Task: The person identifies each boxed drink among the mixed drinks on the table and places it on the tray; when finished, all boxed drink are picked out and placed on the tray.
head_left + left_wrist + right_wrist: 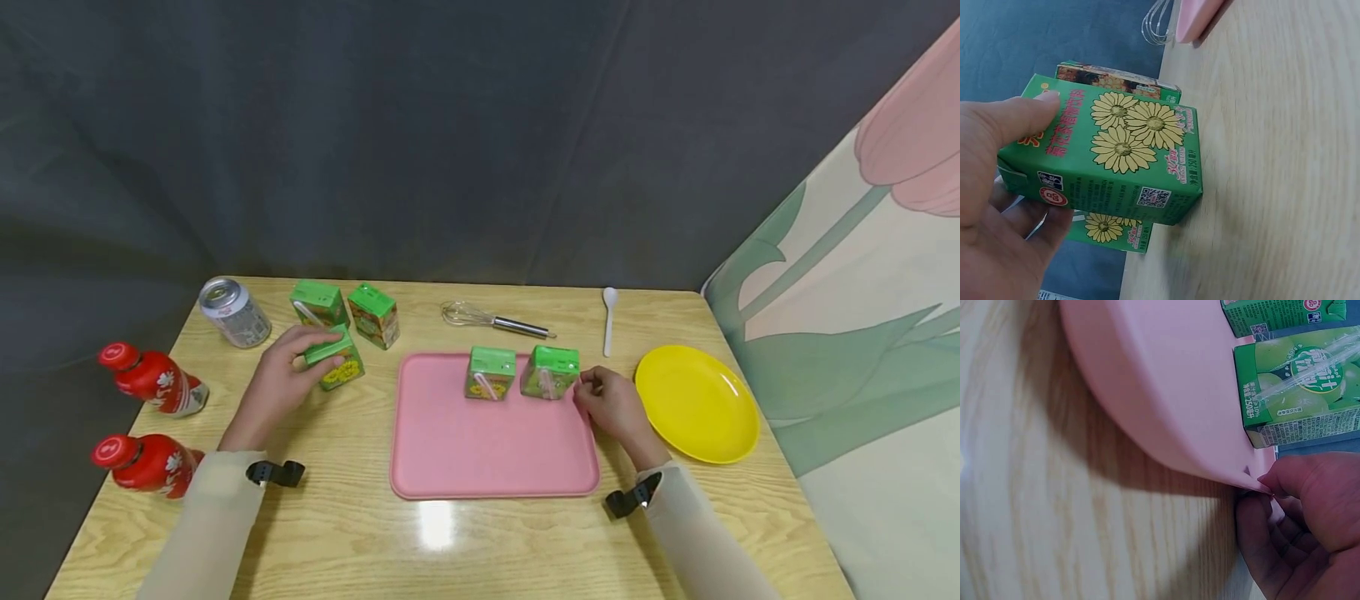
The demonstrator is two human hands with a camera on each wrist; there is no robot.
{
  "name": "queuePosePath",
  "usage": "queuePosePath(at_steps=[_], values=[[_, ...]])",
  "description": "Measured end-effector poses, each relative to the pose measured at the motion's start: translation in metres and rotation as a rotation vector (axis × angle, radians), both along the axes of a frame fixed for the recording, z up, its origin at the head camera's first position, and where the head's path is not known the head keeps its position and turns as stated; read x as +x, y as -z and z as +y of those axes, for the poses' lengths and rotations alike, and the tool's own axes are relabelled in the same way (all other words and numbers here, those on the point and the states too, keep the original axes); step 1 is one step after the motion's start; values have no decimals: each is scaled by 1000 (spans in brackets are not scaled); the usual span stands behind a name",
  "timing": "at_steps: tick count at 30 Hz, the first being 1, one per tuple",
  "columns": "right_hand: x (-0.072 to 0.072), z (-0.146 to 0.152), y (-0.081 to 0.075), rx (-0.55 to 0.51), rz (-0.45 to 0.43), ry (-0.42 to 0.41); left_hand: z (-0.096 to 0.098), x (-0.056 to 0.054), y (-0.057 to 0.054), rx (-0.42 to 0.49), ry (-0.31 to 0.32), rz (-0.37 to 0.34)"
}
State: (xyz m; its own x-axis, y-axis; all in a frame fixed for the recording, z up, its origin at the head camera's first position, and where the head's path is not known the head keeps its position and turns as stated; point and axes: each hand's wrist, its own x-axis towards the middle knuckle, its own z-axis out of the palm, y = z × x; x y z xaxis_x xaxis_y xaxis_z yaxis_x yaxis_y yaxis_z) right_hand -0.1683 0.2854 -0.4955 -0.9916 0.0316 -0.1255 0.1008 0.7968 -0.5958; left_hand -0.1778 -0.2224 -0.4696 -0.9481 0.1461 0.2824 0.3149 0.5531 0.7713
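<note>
My left hand point(288, 367) grips a green juice box point(1116, 144) with yellow flowers printed on it, thumb on the front and fingers around the other side. Behind it stand two more drink boxes, one with a straw point(318, 302) and one with a brown fruit print point(375, 317). The right hand point(613, 404) pinches the right rim of a pink tray point(1166, 425) between thumb and fingers. Along the tray's far side stand a flower-print juice box point(491, 373) and a grape juice box point(1304, 381), the latter nearest my right hand.
At left are a silver can point(235, 313) and two red bottles point(161, 379), the nearer one beside my left sleeve. A whisk point(498, 321) and a white spoon point(609, 321) lie behind the tray. To the right sits a yellow plate point(697, 404). Dark cloth point(420, 150) hangs behind the table.
</note>
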Motion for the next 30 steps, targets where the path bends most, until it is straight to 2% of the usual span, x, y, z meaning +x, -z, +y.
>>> queuePosePath(at_steps=[6, 15, 21, 30], values=[[0, 0, 0, 8, 13, 1, 3, 7, 1, -27, -3, 57], [1, 2, 3, -10, 0, 8, 8, 10, 6, -69, -22, 133], [2, 1, 4, -13, 13, 11, 7, 9, 8, -59, -29, 125], [1, 1, 3, -11, 29, -4, 9, 11, 1, -38, -18, 85]])
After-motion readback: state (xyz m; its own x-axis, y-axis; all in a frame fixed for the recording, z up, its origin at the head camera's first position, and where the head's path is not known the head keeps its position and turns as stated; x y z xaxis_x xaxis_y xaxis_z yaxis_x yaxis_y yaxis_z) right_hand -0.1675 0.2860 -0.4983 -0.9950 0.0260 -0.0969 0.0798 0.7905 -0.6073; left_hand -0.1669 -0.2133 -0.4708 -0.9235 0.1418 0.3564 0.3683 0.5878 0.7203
